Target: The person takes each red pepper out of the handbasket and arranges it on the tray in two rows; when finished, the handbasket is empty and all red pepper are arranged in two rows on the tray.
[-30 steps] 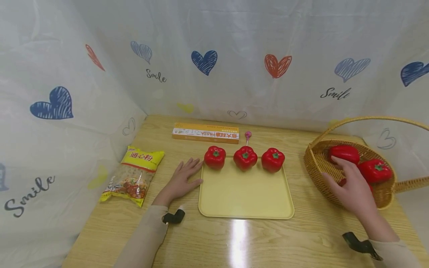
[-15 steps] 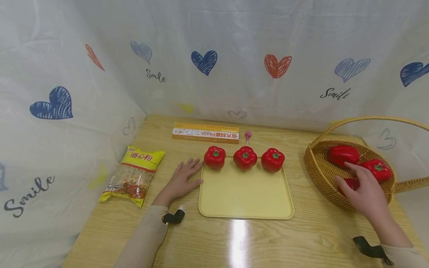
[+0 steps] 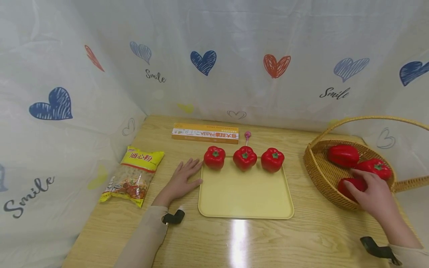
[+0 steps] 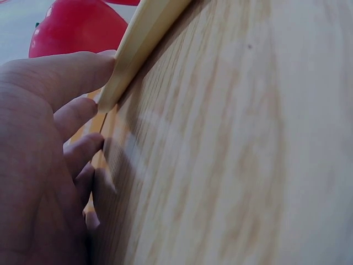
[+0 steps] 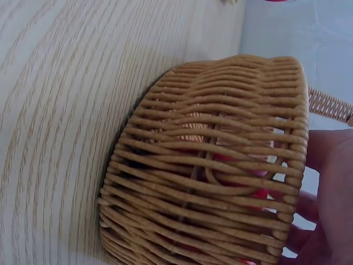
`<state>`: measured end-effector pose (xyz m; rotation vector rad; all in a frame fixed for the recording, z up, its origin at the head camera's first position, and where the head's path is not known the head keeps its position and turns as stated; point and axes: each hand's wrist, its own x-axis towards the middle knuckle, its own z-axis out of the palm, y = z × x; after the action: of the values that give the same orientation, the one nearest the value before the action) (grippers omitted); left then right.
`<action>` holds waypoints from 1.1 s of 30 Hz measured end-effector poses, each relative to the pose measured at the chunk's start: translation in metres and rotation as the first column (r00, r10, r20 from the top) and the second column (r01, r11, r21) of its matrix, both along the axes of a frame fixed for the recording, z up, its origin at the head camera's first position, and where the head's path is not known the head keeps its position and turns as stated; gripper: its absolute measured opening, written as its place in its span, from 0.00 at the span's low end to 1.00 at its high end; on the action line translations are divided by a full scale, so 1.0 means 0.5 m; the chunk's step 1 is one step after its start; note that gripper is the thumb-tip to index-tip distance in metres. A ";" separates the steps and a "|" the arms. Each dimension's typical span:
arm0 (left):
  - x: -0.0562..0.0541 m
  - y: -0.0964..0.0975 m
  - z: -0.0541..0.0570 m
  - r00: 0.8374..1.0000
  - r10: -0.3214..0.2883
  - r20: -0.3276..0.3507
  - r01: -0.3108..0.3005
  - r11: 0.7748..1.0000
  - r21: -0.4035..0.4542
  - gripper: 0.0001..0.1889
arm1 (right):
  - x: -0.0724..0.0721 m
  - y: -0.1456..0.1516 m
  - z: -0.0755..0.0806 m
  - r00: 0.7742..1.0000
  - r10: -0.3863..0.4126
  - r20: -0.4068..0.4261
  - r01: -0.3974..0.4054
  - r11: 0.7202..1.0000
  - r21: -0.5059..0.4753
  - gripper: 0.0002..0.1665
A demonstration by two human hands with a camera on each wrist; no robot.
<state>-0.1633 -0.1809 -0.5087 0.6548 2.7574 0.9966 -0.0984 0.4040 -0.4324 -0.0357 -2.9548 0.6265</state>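
My left hand (image 3: 181, 182) lies flat with straight fingers on the table, its thumb at the left edge of the yellow tray (image 3: 246, 201). The left wrist view shows that thumb against the tray's rim (image 4: 132, 52). Three red bell peppers, left (image 3: 214, 158), middle (image 3: 245, 158) and right (image 3: 272, 160), stand in a row along the tray's far edge. Inside the wicker basket (image 3: 315, 169), my right hand (image 3: 377, 195) has thumb and fingers curved round the nearest red bell pepper (image 3: 345, 189). Two more peppers, one lying (image 3: 343, 155) and one upright (image 3: 375, 167), sit behind it.
A pasta box (image 3: 205, 133) lies at the back, with a pink lollipop (image 3: 247, 136) beside it. At the left is a yellow bag of macaroni (image 3: 134, 175). The basket's tall handle (image 3: 368, 118) arches over its right side. Printed curtains hang behind and at the left.
My right hand has moved right and nearer to me inside the basket, from above the peppers down onto the nearest one. My left hand and the tray have stayed still.
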 end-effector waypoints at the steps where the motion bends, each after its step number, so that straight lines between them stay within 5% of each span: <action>1: 0.000 0.000 0.000 1.000 0.000 -0.002 0.000 1.000 0.000 0.36 | 0.000 0.002 0.001 1.000 -0.005 0.011 0.005 1.000 0.006 0.33; 17: -0.003 -0.001 -0.003 1.000 0.003 0.006 -0.003 1.000 -0.009 0.36 | -0.005 0.012 0.003 0.993 -0.031 0.111 0.025 0.998 0.057 0.35; 33: 0.000 0.000 0.001 1.000 -0.001 0.003 0.001 1.000 -0.005 0.36 | -0.010 0.002 0.010 0.995 -0.024 0.095 0.018 0.998 0.063 0.34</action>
<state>-0.1634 -0.1808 -0.5080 0.6532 2.7562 0.9893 -0.1033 0.4051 -0.4273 -0.0943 -3.0603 0.5440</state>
